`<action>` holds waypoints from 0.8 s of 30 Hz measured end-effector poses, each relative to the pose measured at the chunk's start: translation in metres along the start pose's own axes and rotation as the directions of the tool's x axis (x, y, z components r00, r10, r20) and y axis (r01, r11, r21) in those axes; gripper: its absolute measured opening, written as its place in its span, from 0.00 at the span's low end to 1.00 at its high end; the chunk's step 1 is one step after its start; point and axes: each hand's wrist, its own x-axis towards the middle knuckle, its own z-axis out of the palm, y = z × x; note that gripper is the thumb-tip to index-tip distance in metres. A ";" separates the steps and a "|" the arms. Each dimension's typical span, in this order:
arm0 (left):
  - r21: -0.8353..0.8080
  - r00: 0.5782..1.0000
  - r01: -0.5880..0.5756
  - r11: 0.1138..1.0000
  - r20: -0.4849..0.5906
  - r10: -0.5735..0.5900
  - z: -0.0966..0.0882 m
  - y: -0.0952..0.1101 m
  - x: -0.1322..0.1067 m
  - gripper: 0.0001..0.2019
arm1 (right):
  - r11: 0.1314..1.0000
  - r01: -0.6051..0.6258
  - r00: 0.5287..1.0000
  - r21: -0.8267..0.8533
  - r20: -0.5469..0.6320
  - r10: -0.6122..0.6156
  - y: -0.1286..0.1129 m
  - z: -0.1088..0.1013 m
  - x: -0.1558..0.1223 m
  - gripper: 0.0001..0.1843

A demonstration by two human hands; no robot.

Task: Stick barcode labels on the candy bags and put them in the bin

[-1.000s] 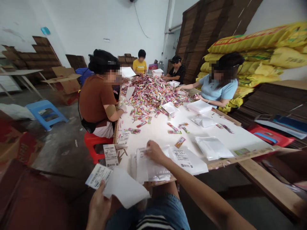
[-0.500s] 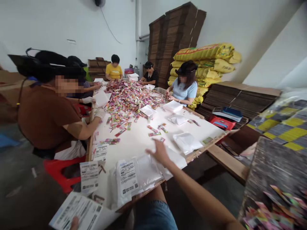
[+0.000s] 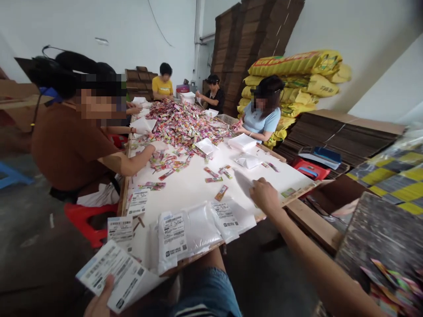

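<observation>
My left hand [image 3: 99, 301] is low at the bottom left, thumb pressed on a white sheet of printed barcode labels [image 3: 114, 275] that it holds off the table's near corner. My right hand [image 3: 264, 196] reaches out over the right side of the white table [image 3: 194, 187], fingers curled down on a pile of white plastic bags [image 3: 246, 182]; what it grips is hidden beneath it. Labelled white bags [image 3: 185, 231] lie along the near edge between my hands. A small coloured sachet [image 3: 221, 192] lies just left of my right hand.
A big heap of coloured sachets [image 3: 185, 123] covers the far half of the table. Several people sit around it; the person in brown [image 3: 72, 145] is close on the left on a red stool [image 3: 82, 215]. Yellow sacks [image 3: 297, 75], cardboard stacks and a box of sachets [image 3: 386, 264] stand right.
My right hand has moved right from the labelled bags at the near edge onto the pile of white bags. The label sheet in my left hand stays low at the left. The view swung right.
</observation>
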 end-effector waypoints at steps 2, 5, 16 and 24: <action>0.011 0.999 -0.045 0.999 -0.001 0.045 0.012 0.001 -0.011 0.24 | 0.981 0.192 0.981 0.031 0.035 -0.193 -0.043 0.001 -0.036 0.16; 0.039 0.995 -0.076 0.996 0.073 0.073 0.025 -0.001 -0.023 0.24 | 0.900 0.406 0.892 0.156 0.147 -0.428 -0.100 0.010 -0.085 0.17; 0.125 0.915 -0.075 0.989 0.402 0.018 0.038 -0.020 -0.044 0.23 | 0.276 0.510 0.641 0.815 -0.147 -0.753 -0.141 -0.018 -0.160 0.20; -0.192 0.948 0.174 0.966 0.298 -0.112 0.056 0.000 -0.037 0.27 | 0.065 0.619 0.519 0.783 -0.345 -0.782 -0.136 -0.034 -0.144 0.07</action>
